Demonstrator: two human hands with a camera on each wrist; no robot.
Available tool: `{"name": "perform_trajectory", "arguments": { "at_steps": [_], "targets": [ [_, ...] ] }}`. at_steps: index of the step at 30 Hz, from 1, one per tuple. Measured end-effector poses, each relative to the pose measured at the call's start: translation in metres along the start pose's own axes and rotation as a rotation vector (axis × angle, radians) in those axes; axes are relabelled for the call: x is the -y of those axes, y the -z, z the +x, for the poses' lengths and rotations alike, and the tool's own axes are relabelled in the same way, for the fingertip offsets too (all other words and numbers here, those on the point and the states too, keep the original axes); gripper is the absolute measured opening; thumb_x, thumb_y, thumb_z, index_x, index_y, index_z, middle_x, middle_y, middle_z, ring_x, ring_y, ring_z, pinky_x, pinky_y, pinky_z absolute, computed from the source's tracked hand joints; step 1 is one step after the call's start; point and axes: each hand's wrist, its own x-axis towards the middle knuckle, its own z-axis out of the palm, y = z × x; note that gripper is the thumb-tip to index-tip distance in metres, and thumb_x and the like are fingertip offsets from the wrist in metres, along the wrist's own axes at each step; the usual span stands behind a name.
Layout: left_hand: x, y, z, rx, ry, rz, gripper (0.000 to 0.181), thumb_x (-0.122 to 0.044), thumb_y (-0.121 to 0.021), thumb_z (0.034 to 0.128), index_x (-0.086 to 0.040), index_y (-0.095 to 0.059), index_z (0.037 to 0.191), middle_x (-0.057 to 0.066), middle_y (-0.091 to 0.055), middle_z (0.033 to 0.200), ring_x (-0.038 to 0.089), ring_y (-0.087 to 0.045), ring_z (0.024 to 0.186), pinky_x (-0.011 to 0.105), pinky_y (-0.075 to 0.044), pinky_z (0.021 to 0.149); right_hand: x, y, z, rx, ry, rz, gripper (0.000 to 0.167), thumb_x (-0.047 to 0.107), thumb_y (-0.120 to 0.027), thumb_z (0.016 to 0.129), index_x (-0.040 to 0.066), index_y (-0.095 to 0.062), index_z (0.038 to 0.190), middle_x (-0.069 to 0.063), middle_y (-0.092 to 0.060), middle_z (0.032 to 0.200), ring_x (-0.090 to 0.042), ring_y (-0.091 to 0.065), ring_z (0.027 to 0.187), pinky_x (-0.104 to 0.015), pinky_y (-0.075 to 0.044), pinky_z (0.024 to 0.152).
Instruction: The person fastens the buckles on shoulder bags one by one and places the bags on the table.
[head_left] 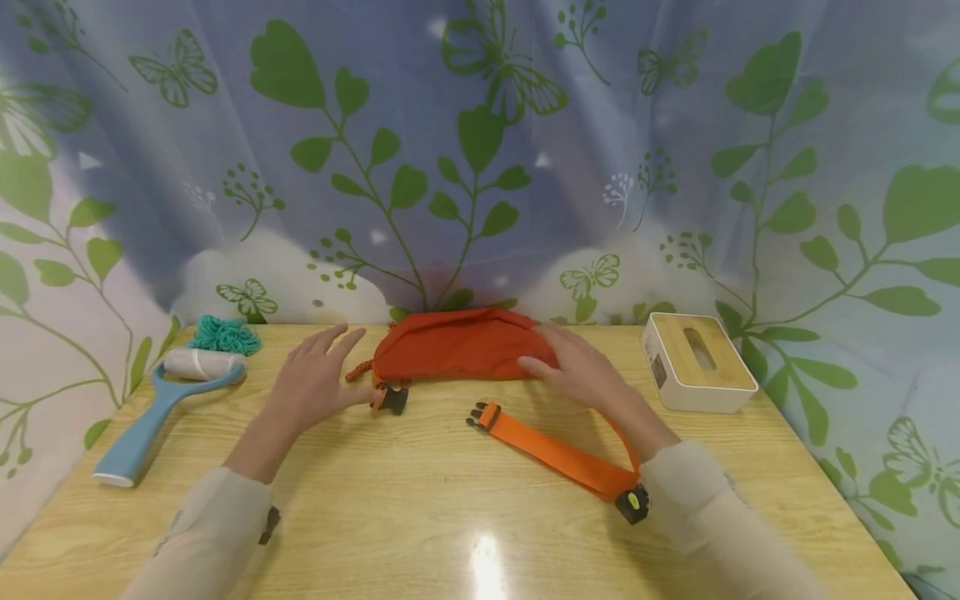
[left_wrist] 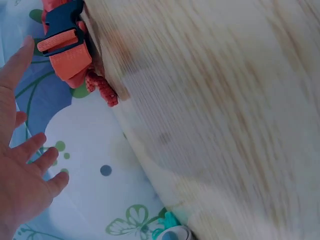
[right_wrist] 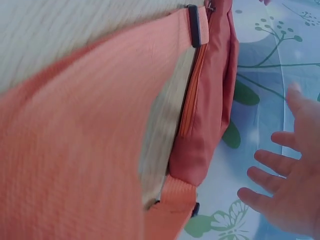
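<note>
A red waist bag (head_left: 457, 346) lies at the back of the table against the curtain. To its left my left hand (head_left: 311, 379) is held with fingers spread, the thumb close to the black buckle (head_left: 393, 400) at that end. The left wrist view shows nothing in that hand (left_wrist: 25, 175). Over the bag's right end reaches my right hand (head_left: 581, 367); its fingers look loosely extended in the right wrist view, apart from the bag (right_wrist: 215, 90). An orange strap (head_left: 555, 450) with a black prong clip (head_left: 480, 415) runs across the table to a black fitting (head_left: 633, 503) by the right sleeve.
At the left stand a blue-handled lint roller (head_left: 153, 425) and a bundle of teal yarn (head_left: 225, 333). A white tissue box (head_left: 701, 362) with a wooden top sits at the back right. A patterned curtain (head_left: 420, 150) hangs behind the wooden table (head_left: 420, 517).
</note>
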Motion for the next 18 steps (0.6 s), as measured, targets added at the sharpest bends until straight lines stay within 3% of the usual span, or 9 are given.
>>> {"name": "perform_trajectory", "arguments": {
  "at_steps": [9, 18],
  "targets": [
    [-0.001, -0.004, 0.007, -0.025, 0.029, -0.265, 0.075, -0.03, -0.087, 0.0825, 0.0, -0.053, 0.143, 0.026, -0.051, 0.139, 0.048, -0.046, 0.126, 0.064, -0.04, 0.1, -0.001, -0.009, 0.004, -0.013, 0.042, 0.155, 0.067, 0.037, -0.069, 0.098, 0.0, -0.047, 0.149, -0.02, -0.047, 0.151, -0.04, -0.042, 0.14, -0.057, -0.033, 0.111],
    [-0.002, -0.009, 0.011, 0.115, 0.096, -0.59, 0.062, -0.021, -0.081, 0.0888, 0.002, -0.054, 0.14, 0.024, -0.052, 0.139, 0.045, -0.051, 0.124, 0.058, -0.045, 0.1, 0.0, -0.016, 0.007, 0.027, 0.048, 0.329, 0.062, 0.028, -0.075, 0.094, -0.003, -0.052, 0.143, -0.022, -0.058, 0.139, -0.038, -0.055, 0.127, -0.054, -0.044, 0.103]
  ]
}}
